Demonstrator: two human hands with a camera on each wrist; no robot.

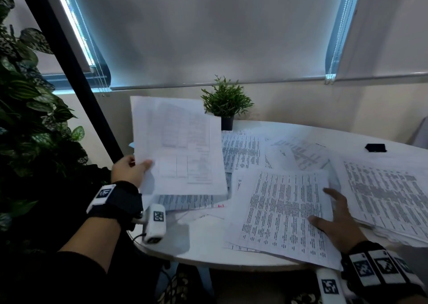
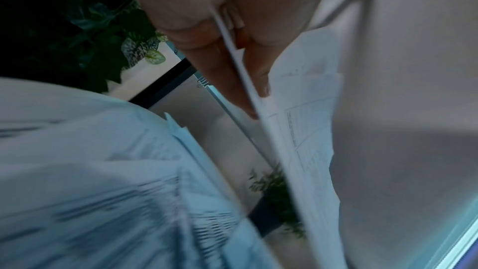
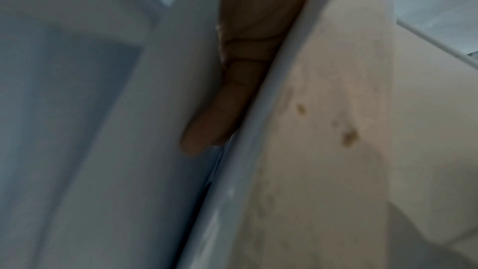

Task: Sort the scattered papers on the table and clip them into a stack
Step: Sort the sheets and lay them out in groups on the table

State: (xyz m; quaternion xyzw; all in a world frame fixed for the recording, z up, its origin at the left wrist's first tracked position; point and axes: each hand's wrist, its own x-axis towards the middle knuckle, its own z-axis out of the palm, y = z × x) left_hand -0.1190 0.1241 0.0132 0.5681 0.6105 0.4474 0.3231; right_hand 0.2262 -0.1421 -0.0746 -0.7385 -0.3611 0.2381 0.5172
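Note:
Printed papers lie scattered and overlapping across the white round table (image 1: pixel 201 245). My left hand (image 1: pixel 140 164) holds a thin bundle of sheets (image 1: pixel 180 146) upright above the table's left side, pinching its lower left edge between thumb and fingers (image 2: pixel 256 73). My right hand (image 1: pixel 326 211) rests with thumb and fingers spread on a densely printed sheet (image 1: pixel 284 211) at the front right. In the right wrist view one straight finger (image 3: pixel 220 109) lies between blurred paper edges. A black binder clip (image 1: pixel 375 148) sits at the far right of the table.
A small potted plant (image 1: pixel 225 104) stands at the table's back edge. A large leafy plant (image 1: pixel 27 109) and a slanted black pole (image 1: pixel 76 72) are on the left. A thick pile of sheets (image 1: pixel 389 195) fills the right side. A window blind hangs behind.

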